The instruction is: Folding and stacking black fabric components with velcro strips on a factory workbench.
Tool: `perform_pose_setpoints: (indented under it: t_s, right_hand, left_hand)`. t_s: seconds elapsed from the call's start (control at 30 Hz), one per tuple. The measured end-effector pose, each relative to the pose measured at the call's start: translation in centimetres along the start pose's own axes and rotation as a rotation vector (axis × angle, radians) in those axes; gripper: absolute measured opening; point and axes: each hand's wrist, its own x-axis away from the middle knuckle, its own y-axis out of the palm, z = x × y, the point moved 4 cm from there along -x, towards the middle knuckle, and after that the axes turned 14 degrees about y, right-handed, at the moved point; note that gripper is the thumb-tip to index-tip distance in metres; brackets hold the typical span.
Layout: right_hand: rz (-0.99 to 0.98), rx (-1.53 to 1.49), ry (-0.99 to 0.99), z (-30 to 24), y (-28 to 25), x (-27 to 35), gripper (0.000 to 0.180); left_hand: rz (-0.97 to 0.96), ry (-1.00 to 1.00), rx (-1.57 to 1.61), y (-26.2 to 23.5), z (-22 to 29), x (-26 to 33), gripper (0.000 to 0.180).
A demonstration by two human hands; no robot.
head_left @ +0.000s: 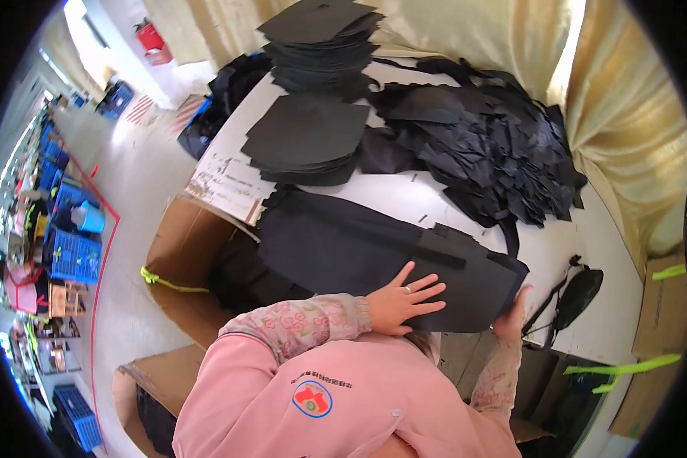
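A long stack of black fabric panels (343, 237) lies across the near edge of the white table, with a narrow black strip (443, 258) on top. My left hand (406, 300) rests flat on the panels, fingers spread, a ring on one finger. At the stack's right end, my right hand (513, 314) grips the edge; its fingers are partly hidden underneath. Beyond the panels stand a lower pile of black cut pieces (305, 130) and a taller one (320, 34). To their right is a large loose heap of black pieces (488, 145).
An open cardboard box (179, 252) with black material inside stands left of the table (225, 179). A small black pouch with a strap (578, 296) lies at the right. Gold curtains (618, 99) hang behind, and blue crates (76, 256) line the far left.
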Motion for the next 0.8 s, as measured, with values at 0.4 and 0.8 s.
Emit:
perform_pose_setpoints:
  t_s: [0.4,0.8]
  right_hand:
    - [0.315,0.497,0.016,0.0,5.7,0.4,0.066]
    - [0.435,0.547,-0.032,-0.7,6.3,1.0,0.074]
  left_hand:
    - [0.348,0.074,0.225,-6.4,-5.7,3.8,0.091]
    - [-0.264,-0.565,-0.118,-8.0,-17.5,12.7,0.108]
